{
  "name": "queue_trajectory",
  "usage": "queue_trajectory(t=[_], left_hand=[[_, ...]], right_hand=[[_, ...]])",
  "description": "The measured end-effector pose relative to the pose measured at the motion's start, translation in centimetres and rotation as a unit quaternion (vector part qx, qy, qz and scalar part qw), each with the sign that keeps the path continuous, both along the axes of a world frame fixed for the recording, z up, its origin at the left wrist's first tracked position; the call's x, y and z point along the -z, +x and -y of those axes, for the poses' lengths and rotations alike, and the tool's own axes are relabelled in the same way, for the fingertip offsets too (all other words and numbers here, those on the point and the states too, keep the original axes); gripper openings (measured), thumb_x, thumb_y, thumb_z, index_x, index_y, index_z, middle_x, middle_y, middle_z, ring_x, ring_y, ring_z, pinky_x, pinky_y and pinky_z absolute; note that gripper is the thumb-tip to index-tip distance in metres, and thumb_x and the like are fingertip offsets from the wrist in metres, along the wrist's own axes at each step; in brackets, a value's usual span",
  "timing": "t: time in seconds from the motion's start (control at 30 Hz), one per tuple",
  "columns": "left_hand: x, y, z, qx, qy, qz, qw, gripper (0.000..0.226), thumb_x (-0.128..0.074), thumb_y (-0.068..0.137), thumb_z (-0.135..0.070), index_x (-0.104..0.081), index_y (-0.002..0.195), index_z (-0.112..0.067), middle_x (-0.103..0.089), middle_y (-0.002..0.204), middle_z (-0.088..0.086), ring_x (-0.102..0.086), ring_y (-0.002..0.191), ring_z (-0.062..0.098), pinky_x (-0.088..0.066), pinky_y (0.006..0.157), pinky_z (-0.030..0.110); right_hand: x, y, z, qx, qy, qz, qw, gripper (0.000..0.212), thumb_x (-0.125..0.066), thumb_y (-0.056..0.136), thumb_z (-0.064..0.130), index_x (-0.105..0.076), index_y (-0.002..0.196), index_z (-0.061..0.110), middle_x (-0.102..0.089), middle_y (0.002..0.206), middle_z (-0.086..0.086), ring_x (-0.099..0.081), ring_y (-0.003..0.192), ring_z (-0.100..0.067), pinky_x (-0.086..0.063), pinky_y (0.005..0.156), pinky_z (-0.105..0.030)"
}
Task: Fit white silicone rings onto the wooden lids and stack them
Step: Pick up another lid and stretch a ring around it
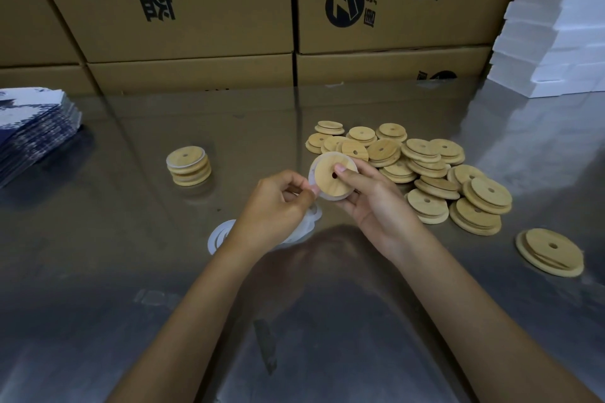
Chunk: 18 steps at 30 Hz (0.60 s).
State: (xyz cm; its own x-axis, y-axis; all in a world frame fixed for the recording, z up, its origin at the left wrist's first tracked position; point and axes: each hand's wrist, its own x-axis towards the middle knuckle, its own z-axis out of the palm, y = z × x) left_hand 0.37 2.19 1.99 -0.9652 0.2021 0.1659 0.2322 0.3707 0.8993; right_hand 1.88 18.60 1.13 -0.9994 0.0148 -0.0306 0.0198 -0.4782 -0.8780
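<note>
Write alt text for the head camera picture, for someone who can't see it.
Over a steel table, a right hand holds a wooden lid while the left hand pinches a white silicone ring at its edge. Finished lids are stacked left, loose lids are piled right, with spare rings below.

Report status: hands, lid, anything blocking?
Right hand holds wooden lid; left hand pinches white ring at its edge. Ring not fully seated. Nothing in the way.

Packing area in a warehouse or small factory

Printed cardboard cartons (196,3) are standing stacked behind a steel worktable (131,271); white foam sheets (556,26) and loose wooden lids (425,170) are piling up.
</note>
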Motion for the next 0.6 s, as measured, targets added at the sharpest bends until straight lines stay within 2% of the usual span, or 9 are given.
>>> queue_trajectory(t=[0.1, 0.17, 0.27, 0.4, 0.53, 0.6], left_hand=[[-0.09, 0.03, 0.04, -0.009, 0.0, 0.003, 1.0, 0.01, -0.066, 0.091, -0.02, -0.067, 0.084, -0.014, -0.071, 0.079, 0.013, -0.059, 0.067, 0.013, -0.044, 0.062, 0.02], [-0.08, -0.05, 0.13, -0.019, 0.002, 0.008, 1.0, 0.01, -0.065, 0.09, -0.018, -0.066, 0.081, -0.015, -0.067, 0.071, 0.007, -0.056, 0.064, 0.01, -0.043, 0.061, 0.023], [-0.06, -0.12, 0.1, -0.019, 0.003, 0.01, 1.0, 0.013, -0.064, 0.091, -0.017, -0.065, 0.078, -0.018, -0.061, 0.063, -0.007, -0.051, 0.056, 0.001, -0.041, 0.058, 0.016], [-0.06, 0.13, -0.32, -0.007, 0.019, 0.01, 1.0, 0.012, -0.064, 0.092, -0.017, -0.068, 0.081, -0.017, -0.065, 0.067, -0.01, -0.054, 0.056, -0.005, -0.04, 0.055, 0.005], [-0.07, 0.24, -0.41, -0.005, 0.059, 0.025, 0.998, 0.01, -0.064, 0.092, -0.015, -0.071, 0.088, -0.01, -0.074, 0.084, 0.004, -0.061, 0.067, 0.001, -0.043, 0.059, 0.008], [-0.06, 0.28, -0.44, -0.004, 0.064, 0.028, 0.998, 0.009, -0.064, 0.092, -0.013, -0.072, 0.087, -0.013, -0.074, 0.085, 0.005, -0.061, 0.068, 0.003, -0.044, 0.059, 0.009]], right_hand=[[-0.04, 0.11, 0.16, -0.004, -0.003, 0.004, 1.0, 0.03, -0.062, 0.096, 0.009, -0.064, 0.124, -0.001, -0.073, 0.112, -0.015, -0.072, 0.103, -0.026, -0.059, 0.086, -0.031], [-0.04, 0.11, 0.3, 0.003, -0.006, 0.013, 1.0, 0.029, -0.063, 0.095, 0.008, -0.065, 0.123, -0.001, -0.072, 0.116, -0.018, -0.071, 0.107, -0.03, -0.06, 0.084, -0.031], [-0.05, 0.02, 0.25, 0.015, -0.007, 0.026, 1.0, 0.03, -0.064, 0.095, 0.007, -0.065, 0.123, -0.004, -0.07, 0.118, -0.021, -0.069, 0.111, -0.032, -0.06, 0.085, -0.033], [-0.08, -0.03, -0.02, 0.01, -0.011, 0.024, 1.0, 0.03, -0.062, 0.097, 0.009, -0.064, 0.123, -0.004, -0.072, 0.114, -0.017, -0.071, 0.105, -0.025, -0.06, 0.081, -0.028], [0.08, -0.12, 0.3, 0.017, -0.023, 0.029, 0.999, 0.031, -0.061, 0.098, 0.01, -0.062, 0.125, -0.003, -0.073, 0.116, -0.017, -0.072, 0.103, -0.022, -0.06, 0.082, -0.027], [0.09, -0.14, 0.39, 0.027, -0.019, 0.032, 0.999, 0.031, -0.061, 0.098, 0.011, -0.061, 0.126, -0.003, -0.072, 0.118, -0.018, -0.072, 0.103, -0.023, -0.06, 0.083, -0.028]])
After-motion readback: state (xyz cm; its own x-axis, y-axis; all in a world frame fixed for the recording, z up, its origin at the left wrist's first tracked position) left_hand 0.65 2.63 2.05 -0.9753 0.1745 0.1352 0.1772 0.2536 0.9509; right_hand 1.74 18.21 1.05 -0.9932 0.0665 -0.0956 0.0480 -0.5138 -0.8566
